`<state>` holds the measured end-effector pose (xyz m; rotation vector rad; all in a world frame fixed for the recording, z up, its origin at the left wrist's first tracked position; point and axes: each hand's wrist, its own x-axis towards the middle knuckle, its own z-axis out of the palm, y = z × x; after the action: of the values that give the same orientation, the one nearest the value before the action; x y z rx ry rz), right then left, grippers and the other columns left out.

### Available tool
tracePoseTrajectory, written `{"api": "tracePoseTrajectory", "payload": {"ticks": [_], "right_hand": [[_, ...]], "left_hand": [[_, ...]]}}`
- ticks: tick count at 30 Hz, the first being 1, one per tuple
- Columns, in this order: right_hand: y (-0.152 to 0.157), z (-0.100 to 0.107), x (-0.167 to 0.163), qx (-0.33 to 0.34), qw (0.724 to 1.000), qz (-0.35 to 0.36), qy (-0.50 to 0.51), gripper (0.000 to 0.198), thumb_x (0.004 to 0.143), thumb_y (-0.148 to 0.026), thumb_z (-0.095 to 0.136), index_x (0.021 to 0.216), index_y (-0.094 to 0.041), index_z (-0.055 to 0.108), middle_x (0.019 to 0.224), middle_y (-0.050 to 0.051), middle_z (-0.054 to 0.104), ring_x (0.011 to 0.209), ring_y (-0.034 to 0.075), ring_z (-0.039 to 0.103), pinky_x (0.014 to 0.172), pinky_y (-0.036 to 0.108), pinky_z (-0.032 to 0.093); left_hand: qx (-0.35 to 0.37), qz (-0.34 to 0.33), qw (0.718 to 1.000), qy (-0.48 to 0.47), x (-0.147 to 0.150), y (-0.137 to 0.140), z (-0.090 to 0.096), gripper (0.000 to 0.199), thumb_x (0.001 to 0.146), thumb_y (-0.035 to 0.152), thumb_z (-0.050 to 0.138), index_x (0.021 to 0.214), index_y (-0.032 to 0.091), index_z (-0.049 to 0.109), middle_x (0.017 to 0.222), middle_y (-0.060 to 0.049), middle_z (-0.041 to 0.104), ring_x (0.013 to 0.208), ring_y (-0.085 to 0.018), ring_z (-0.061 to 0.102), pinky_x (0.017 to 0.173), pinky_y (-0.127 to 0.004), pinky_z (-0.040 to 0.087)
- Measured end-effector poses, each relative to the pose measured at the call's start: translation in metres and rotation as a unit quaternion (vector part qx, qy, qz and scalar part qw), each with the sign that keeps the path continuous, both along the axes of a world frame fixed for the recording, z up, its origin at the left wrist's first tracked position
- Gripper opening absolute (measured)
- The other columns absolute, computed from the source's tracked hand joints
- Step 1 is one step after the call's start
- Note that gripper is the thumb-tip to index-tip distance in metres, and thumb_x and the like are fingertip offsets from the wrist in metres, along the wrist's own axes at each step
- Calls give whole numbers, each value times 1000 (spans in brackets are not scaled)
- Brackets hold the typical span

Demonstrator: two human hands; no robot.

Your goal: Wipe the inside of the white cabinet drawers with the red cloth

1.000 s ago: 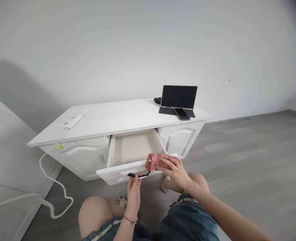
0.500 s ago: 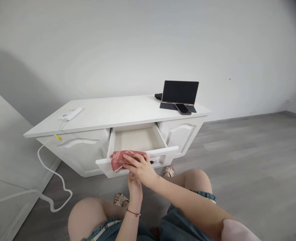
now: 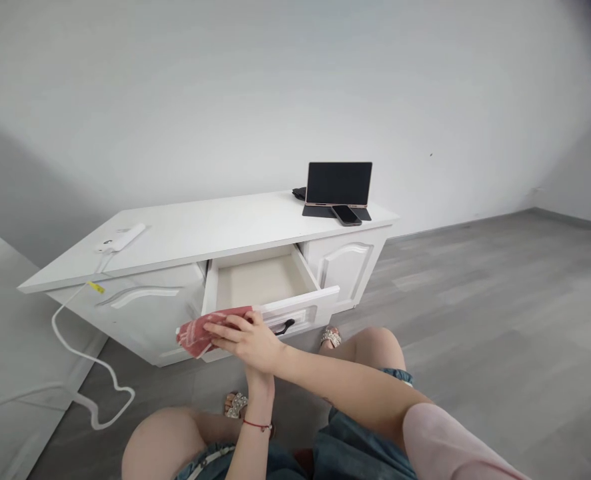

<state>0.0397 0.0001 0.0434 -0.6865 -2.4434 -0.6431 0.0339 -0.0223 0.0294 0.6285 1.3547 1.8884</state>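
A red cloth (image 3: 193, 337) with white markings lies over the left part of the front panel of a pulled-out white drawer (image 3: 320, 299). My right hand (image 3: 251, 341) presses the cloth against that panel, fingers laid across it and gripping it. Beneath it is my left hand (image 3: 259, 380), palm side hidden behind the right; its fingers do not show. To the right of my hands, the panel carries a black handle (image 3: 285, 327). Inside the drawer I see only its pale bottom and sides.
On the white cabinet (image 3: 215, 223) stand a tablet (image 3: 339, 183) in a folding cover, a phone (image 3: 346, 215) and a black item (image 3: 299, 193) behind. A white power strip (image 3: 125, 238) sits at left, its cable (image 3: 103, 363) hanging down. My knees flank the drawer.
My right hand and the cloth have slid left along the drawer front, uncovering the black handle. My left hand is now more hidden beneath the right. The view has shifted slightly.
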Motion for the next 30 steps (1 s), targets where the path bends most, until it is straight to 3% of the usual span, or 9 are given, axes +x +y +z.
{"api": "tracePoseTrajectory", "payload": {"ticks": [2,8,14,18,22,26,30], "right_hand": [[1,0,24,-10,1000,-11,4,37,101,-26,39,134,-30,55,159,-10,30,131,23,39,89,40,42],[5,-2,116,-39,998,-27,33,34,99,-31,48,131,-33,59,151,-4,46,124,23,40,96,41,32],[9,-25,188,-19,991,-71,113,37,98,-25,47,131,-36,60,134,-2,63,116,22,45,101,40,25],[11,-63,195,9,965,-110,238,36,95,-20,49,118,-38,68,123,3,65,112,23,45,100,40,31],[6,-108,161,-71,889,-183,413,30,90,-20,46,102,-29,73,121,9,54,116,26,43,98,46,38],[-5,-134,106,-191,757,-273,563,31,87,-31,48,112,-18,59,125,16,42,118,29,43,99,50,39],[-11,-134,58,-275,618,-323,662,35,82,-42,50,105,-16,48,121,21,41,115,32,46,98,51,39]], "left_hand": [[3,-30,994,-101,-1,-1,-11,9,81,24,65,74,22,59,111,-12,65,113,-32,59,83,-49,50],[8,-77,965,-249,-23,-17,-51,18,67,19,78,70,19,60,80,1,65,81,-13,63,79,-27,48],[13,-68,962,-265,-23,-13,-62,28,62,25,85,70,19,59,74,3,65,79,-12,64,83,-28,47],[7,-77,964,-256,-23,-12,-64,29,63,30,85,72,19,59,78,2,68,81,-12,65,82,-27,46],[-11,-68,958,-280,-19,-14,-60,29,64,29,84,72,19,58,78,2,70,78,-11,66,80,-25,46],[-33,-60,952,-298,-15,-17,-50,22,70,24,80,73,20,58,80,0,72,76,-10,67,76,-24,47],[-52,-70,942,-324,-18,-19,-40,15,77,17,71,72,20,58,79,-2,72,74,-11,68,72,-24,51]]}}
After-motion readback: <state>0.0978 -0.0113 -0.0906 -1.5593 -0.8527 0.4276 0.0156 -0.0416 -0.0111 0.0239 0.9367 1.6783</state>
